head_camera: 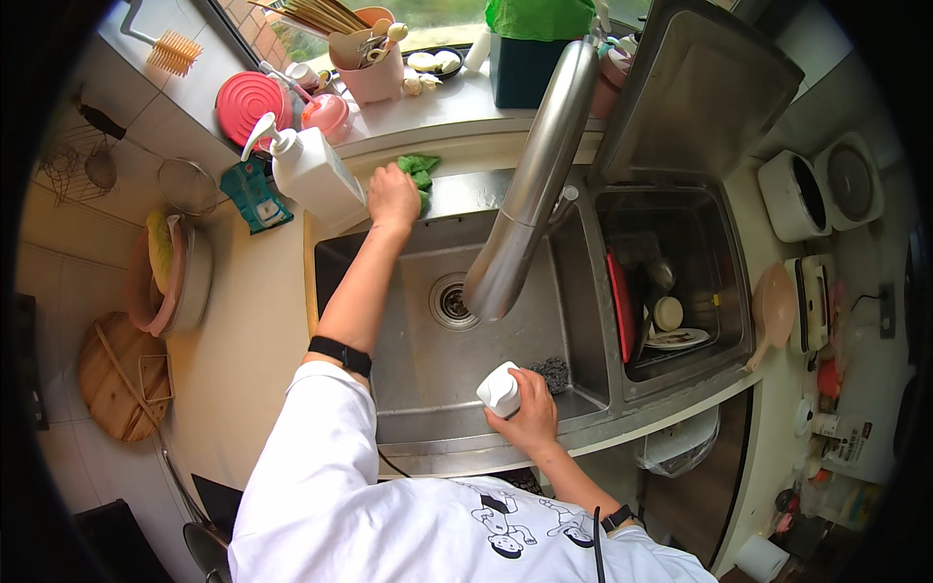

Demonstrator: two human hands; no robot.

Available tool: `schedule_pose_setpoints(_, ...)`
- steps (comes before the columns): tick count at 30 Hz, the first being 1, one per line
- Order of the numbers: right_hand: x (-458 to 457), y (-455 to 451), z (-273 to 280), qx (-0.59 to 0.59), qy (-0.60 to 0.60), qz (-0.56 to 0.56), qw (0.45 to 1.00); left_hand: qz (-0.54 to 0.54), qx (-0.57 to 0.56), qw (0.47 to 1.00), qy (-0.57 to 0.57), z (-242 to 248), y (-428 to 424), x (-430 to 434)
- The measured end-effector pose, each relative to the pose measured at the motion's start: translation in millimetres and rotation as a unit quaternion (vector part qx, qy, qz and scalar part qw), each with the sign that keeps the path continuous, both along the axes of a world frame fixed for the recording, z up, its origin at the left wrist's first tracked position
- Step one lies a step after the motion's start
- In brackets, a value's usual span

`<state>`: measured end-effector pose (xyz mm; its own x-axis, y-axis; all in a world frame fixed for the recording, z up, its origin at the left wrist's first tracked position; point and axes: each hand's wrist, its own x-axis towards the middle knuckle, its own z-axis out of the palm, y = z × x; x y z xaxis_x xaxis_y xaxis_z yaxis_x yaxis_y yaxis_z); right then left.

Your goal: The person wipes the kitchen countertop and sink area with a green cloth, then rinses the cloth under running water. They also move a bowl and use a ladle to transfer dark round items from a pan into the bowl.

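My left hand reaches to the sink's back left corner and touches a green cloth, beside a large white pump bottle; whether the fingers grip the cloth is partly hidden. In my right hand is a small white pump bottle, upright over the front of the stainless steel sink. Just behind the right fingers, a grey steel-wool scourer lies on the basin floor. The metal faucet arches over the drain.
To the right, a second basin under a raised metal lid holds a red board and a plate. A teal pouch stands left of the large bottle. A pink utensil holder is on the windowsill.
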<state>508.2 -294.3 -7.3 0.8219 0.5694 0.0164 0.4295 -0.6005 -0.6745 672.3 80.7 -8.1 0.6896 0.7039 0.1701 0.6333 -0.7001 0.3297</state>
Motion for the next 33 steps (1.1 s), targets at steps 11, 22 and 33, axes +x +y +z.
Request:
schedule_pose_setpoints(11, -1.1, 3.0, -1.6, 0.0, -0.004, -0.006, 1.0, -0.311, -0.021, 0.939, -0.146, -35.1, -73.5, -20.3)
schedule_pose_setpoints(22, -2.2, 2.4, -6.8, -0.004, 0.007, -0.006, 1.0, -0.039, 0.047, 0.992, -0.114, -42.4, -18.8, 8.2)
schedule_pose_setpoints(33, 0.9, -3.1, -12.9, -0.006, 0.032, -0.052, 0.998, -0.279, -0.178, 0.916, -0.227, -23.6, -79.9, -56.2)
